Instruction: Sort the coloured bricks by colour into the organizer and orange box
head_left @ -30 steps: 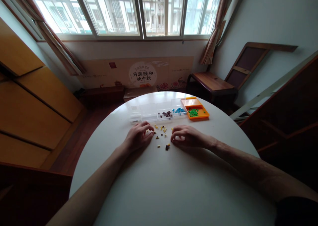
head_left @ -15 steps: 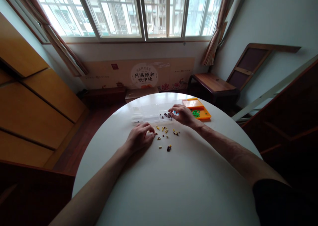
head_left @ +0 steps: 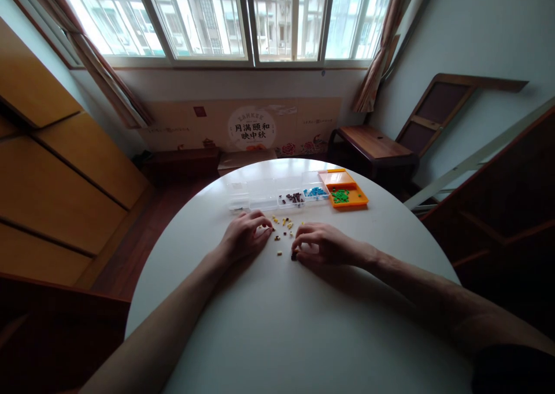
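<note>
Small yellow and dark brown pieces (head_left: 284,226) lie scattered on the round white table (head_left: 303,324) between my hands. My left hand (head_left: 245,235) rests on the table left of them, fingers curled, knuckles up. My right hand (head_left: 323,245) lies on the table to their right, its fingertips pinched down at a dark piece (head_left: 293,256). Beyond the pieces stands a clear compartment box (head_left: 277,194) with dark pieces and blue pieces in separate cells. An orange tray (head_left: 344,189) with green pieces adjoins it on the right.
The table's far edge runs just behind the box. Past it are a low wooden bench (head_left: 373,145), a leaning wooden frame (head_left: 437,105), wooden panels at the left and a wide window above a printed board.
My right hand was at the clear box half a second ago; it has come back toward me and now sits down at the dark piece. My left hand has barely moved.
</note>
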A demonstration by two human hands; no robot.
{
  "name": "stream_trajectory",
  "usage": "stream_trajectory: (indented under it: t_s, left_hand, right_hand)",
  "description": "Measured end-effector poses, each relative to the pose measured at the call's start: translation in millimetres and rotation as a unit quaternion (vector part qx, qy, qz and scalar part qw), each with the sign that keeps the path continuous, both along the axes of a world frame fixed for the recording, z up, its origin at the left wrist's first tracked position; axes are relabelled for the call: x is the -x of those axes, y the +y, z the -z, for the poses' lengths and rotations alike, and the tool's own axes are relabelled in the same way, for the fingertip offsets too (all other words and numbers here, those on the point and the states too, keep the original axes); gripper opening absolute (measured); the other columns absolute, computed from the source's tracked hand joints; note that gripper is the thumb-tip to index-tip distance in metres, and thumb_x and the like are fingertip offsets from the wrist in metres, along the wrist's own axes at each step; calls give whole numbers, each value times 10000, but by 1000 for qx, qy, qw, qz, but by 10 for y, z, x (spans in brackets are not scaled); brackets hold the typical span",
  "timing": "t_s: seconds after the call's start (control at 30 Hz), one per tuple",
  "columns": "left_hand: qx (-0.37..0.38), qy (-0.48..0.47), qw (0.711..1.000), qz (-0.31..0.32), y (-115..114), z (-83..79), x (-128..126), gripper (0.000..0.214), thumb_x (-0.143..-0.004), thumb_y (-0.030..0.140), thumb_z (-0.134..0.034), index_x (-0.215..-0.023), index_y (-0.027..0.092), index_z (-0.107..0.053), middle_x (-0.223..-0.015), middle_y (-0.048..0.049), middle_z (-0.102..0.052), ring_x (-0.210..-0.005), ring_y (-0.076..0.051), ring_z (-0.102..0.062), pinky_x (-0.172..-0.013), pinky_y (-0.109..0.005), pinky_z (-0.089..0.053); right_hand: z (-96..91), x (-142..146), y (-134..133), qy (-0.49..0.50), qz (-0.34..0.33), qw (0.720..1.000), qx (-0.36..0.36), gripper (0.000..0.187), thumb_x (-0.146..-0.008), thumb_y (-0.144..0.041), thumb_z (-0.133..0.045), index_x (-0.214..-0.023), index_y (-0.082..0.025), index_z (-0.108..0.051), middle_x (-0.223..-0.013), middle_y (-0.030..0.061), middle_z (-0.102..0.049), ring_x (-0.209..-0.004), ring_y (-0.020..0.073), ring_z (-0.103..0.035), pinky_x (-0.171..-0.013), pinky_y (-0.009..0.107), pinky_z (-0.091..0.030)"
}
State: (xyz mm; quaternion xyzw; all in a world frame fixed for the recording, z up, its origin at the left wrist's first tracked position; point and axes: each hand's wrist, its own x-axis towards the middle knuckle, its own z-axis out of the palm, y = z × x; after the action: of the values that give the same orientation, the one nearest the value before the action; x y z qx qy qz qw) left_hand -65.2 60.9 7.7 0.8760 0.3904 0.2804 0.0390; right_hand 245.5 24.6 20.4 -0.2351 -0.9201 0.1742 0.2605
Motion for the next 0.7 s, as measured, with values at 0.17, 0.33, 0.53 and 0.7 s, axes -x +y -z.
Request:
stream_trajectory:
  t_s: [0.17, 0.33, 0.53, 0.7]
  left_hand:
    - [-8, 2, 1000, 0, 11, 11, 2, 161, -1055, 328, -664, -993, 266, -799, -1055, -27, -789, -829, -185, -685, -876, -357, -526]
    - [-4, -4, 1000, 6, 20, 16, 1, 151, -1059, 321, -669, -989, 258, -787, -1055, -21, -783, -771, -170, -651, -847, -346, -510]
    - [9, 9, 1000, 6, 17, 1, 0, 148, -1058, 334, -673, -991, 254, -779, -1066, -26, -772, -759, -168, -629, -862, -346, -504]
    - [8, 15, 1000, -1, 31, 9, 14, 150, -1051, 360, -688, -995, 247, -769, -1081, -33, -773, -751, -170, -615, -851, -349, -501]
  right_hand:
    - [133, 47, -9, -7, 19, 999, -35, 133, -1033, -202, -729, -1089, -296, -805, -1086, 35, -794, -948, 193, -743, -893, 320, -580]
    - [94, 47, 27, 13, 20, 999, -30, 73, -1061, -256, -699, -1075, -262, -770, -1096, 52, -792, -959, 203, -739, -889, 330, -578]
    - [-19, -22, 451, 70, 115, 990, -44, 100, -1076, -282, -682, -1041, -226, -757, -962, 41, -789, -815, 184, -705, -803, 316, -563]
    - [-26, -16, 1044, 99, 239, 964, -57, 121, -1048, -271, -712, -997, -193, -790, -951, 53, -798, -722, 166, -670, -741, 306, -521]
